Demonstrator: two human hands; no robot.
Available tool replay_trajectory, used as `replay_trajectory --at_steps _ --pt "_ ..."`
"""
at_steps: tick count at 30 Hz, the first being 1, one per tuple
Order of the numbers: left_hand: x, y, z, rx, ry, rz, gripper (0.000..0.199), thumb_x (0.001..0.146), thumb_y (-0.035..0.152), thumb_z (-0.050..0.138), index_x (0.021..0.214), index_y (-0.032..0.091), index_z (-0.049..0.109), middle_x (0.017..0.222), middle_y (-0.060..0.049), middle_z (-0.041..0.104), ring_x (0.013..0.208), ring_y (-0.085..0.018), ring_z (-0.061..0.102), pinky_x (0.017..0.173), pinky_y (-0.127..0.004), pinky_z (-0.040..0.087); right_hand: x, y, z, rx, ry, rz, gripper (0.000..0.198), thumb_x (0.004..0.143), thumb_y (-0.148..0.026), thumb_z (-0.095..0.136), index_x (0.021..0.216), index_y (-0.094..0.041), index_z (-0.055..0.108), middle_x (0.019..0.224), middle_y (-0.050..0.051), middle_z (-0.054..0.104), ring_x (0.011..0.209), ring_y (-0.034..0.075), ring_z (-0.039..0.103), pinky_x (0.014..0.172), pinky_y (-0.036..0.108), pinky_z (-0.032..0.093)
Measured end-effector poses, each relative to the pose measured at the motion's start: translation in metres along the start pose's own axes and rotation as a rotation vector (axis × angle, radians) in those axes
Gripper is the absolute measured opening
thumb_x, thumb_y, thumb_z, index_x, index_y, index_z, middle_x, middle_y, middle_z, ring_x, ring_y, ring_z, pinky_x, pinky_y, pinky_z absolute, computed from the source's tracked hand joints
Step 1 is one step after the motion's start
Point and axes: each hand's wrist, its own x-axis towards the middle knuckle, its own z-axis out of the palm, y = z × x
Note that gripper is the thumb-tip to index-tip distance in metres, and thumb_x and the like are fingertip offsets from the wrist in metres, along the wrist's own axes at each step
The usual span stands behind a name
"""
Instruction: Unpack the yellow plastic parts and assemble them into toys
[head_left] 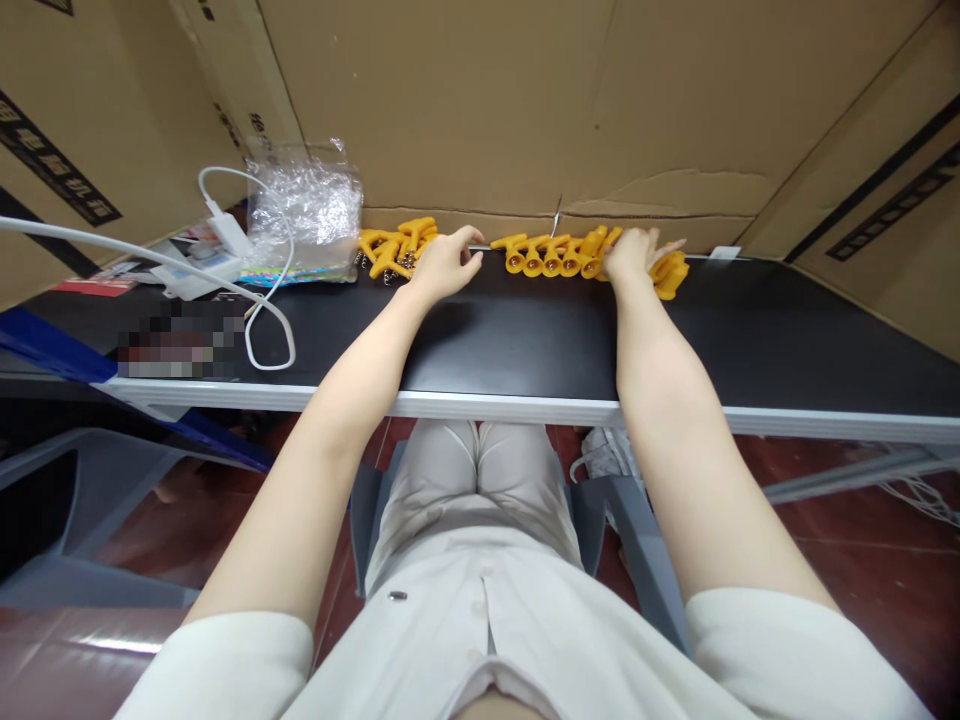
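My left hand [444,265] hovers beside a pile of yellow T-handled corkscrews [390,262] with metal spirals. Its thumb and index finger are curved apart, and nothing shows between them. To the right, yellow pieces [553,260] stand in a tight row along the back of the black table, their round hollow ends facing me. My right hand [632,252] is over the right end of this row, fingers spread and partly hidden. More yellow pieces [670,274] lie just right of it, close to the fingers. Whether it touches them, I cannot tell.
Cardboard walls [487,110] enclose the back and sides of the black table [517,340]. At left are a clear plastic bag [304,205], a white cable [270,367] with a charger [231,235], and papers. The table's pale front edge [510,408] runs above my lap.
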Motion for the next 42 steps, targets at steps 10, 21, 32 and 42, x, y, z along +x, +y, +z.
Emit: replay_trajectory --at_steps 10,21,32,42 --pt "0.001 -0.008 0.002 0.122 -0.020 0.042 0.031 0.090 0.021 0.063 0.119 0.020 0.072 0.088 -0.005 0.077 0.096 -0.025 0.074 0.110 -0.044 0.051 -0.012 -0.005 -0.026 -0.058 -0.113 -0.034 0.031 0.109 -0.026 0.050 0.114 -0.005 0.072 0.132 0.031 0.067 0.148 0.038 0.043 0.120 0.073 0.021" --pt "0.007 -0.014 -0.020 0.222 0.103 -0.242 0.031 0.090 0.022 0.063 0.120 0.024 0.071 0.126 -0.013 0.075 0.139 -0.036 0.060 0.125 -0.053 0.041 -0.017 0.006 -0.042 -0.028 -0.188 -0.075 0.022 0.093 -0.020 0.072 0.114 -0.016 0.072 0.136 0.019 0.070 0.138 0.040 0.059 0.122 0.068 0.034" --pt "0.006 -0.045 -0.047 0.294 0.056 -0.508 0.041 0.058 0.010 0.078 0.097 0.018 0.067 0.137 -0.024 0.066 0.147 -0.053 0.044 0.126 -0.075 0.025 -0.053 -0.039 -0.023 0.279 -0.363 -0.293 0.025 0.096 -0.036 0.069 0.079 -0.019 0.063 0.077 0.009 0.068 0.088 0.028 0.069 0.094 0.048 0.060" --pt "0.003 -0.045 -0.021 0.230 -0.026 -0.417 0.040 0.057 0.004 0.073 0.084 0.025 0.053 0.108 -0.014 0.073 0.138 -0.046 0.058 0.124 -0.075 0.024 -0.069 -0.056 -0.009 0.232 -0.435 -0.422 0.019 0.096 -0.036 0.069 0.095 -0.018 0.065 0.108 0.014 0.074 0.105 0.032 0.071 0.100 0.046 0.056"
